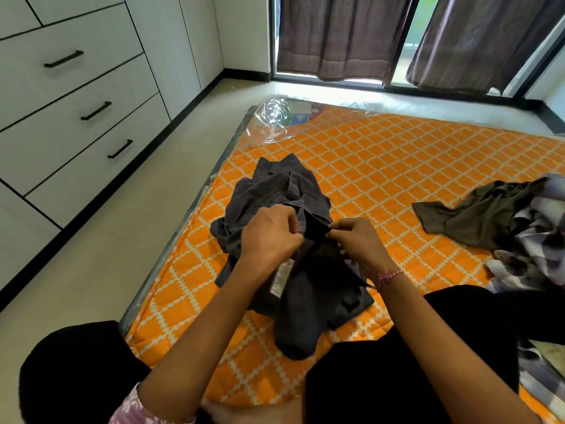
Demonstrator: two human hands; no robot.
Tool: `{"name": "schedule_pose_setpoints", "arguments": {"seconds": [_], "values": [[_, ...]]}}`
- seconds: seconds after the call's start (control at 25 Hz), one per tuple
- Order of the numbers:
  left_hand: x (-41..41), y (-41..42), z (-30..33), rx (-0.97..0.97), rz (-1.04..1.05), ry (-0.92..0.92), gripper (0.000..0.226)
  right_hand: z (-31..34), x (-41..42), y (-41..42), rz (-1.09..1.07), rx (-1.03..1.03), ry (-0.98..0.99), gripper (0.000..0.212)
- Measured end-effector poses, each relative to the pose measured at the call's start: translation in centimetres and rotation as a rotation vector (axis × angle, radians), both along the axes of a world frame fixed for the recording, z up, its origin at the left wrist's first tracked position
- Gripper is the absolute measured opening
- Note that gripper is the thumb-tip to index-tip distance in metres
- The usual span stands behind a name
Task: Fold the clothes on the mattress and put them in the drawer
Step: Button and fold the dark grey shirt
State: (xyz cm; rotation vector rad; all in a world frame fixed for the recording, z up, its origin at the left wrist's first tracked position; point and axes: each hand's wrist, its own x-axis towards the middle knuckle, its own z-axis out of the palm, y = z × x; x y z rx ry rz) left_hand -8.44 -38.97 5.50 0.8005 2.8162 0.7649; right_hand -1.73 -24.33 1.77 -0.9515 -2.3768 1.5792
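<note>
A dark grey shirt (pixel 275 191) lies crumpled on the orange patterned mattress (pixel 397 166) right in front of me, a white label showing near its middle. My left hand (pixel 269 234) and my right hand (pixel 357 243) both pinch a fold of the shirt's fabric at its centre, close together. An olive green garment (pixel 477 218) and a pale plaid one (pixel 538 240) lie in a heap at the right edge of the mattress. White drawers with black handles (pixel 91 111) stand along the left wall, all closed.
Pale tiled floor (pixel 128 209) runs between the mattress and the drawer unit. Clear plastic wrap (pixel 272 117) is bunched at the mattress's far left corner. Dark curtains (pixel 345 35) hang over a sliding window at the back. My legs in black rest on the mattress's near edge.
</note>
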Motion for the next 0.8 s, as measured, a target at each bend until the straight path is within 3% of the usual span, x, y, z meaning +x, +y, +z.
{"name": "schedule_pose_setpoints", "arguments": {"seconds": [0.12,0.32,0.44,0.56,0.8], "values": [[0.3,0.1,-1.0,0.128,-0.080,-0.254,0.009,1.1,0.5,-0.7,0.046,-0.311,-0.033,0.018],[1.1,-0.7,-4.0,0.269,-0.020,-0.459,0.009,0.2,1.9,-0.2,0.230,-0.523,-0.007,0.020],[1.4,-0.6,-4.9,0.373,0.025,-0.526,0.013,-0.2,2.1,-0.4,0.216,-0.434,-0.029,0.014],[1.9,-0.6,-5.4,0.457,0.048,-0.567,0.016,-0.3,2.2,-0.7,0.198,-0.404,-0.048,0.023],[1.8,-1.6,-5.9,0.432,-0.041,-0.552,0.022,-0.9,2.2,-1.4,0.140,-0.361,0.004,0.019]]}}
